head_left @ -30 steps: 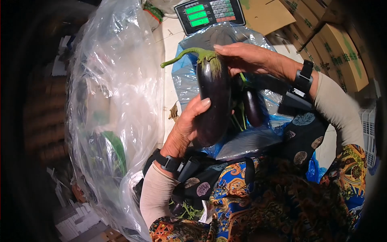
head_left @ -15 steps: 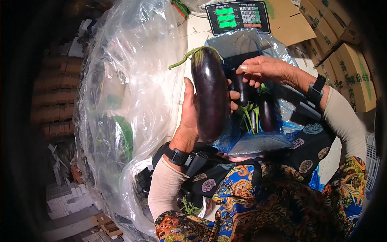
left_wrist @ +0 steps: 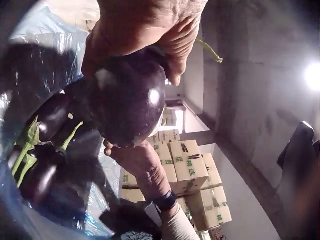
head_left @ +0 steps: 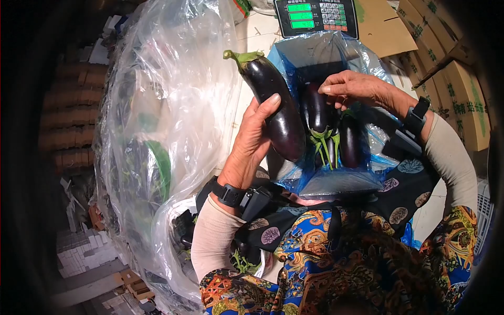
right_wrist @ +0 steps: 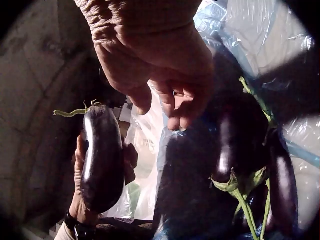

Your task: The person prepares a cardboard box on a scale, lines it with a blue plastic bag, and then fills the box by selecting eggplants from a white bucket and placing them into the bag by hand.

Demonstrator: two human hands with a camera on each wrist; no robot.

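A large glossy eggplant (head_left: pixel 278 107) with a green stem is gripped in my left hand (head_left: pixel 252 128), thumb across its near side. It tilts stem-up and to the left, beside the blue-lined box. My right hand (head_left: pixel 362 89) hovers over that box with loosely bent fingers and holds nothing. Inside the blue plastic liner (head_left: pixel 336 181) lie several eggplants, one with its stem toward me (head_left: pixel 317 113) and another at the right (head_left: pixel 349 142). The right wrist view shows the right hand's thumb apart from its curled fingers.
A scale display (head_left: pixel 317 18) with lit green readouts stands beyond the box. Clear plastic sheeting (head_left: pixel 184 68) spreads on the left. Cardboard cartons (head_left: pixel 467 105) are stacked at the right. Low by my left arm, more eggplants with green stems (head_left: pixel 244 262) show.
My right hand has let go of the held eggplant and moved right, over the box. My left hand has turned the eggplant, its stem end now leaning left and its lower end right.
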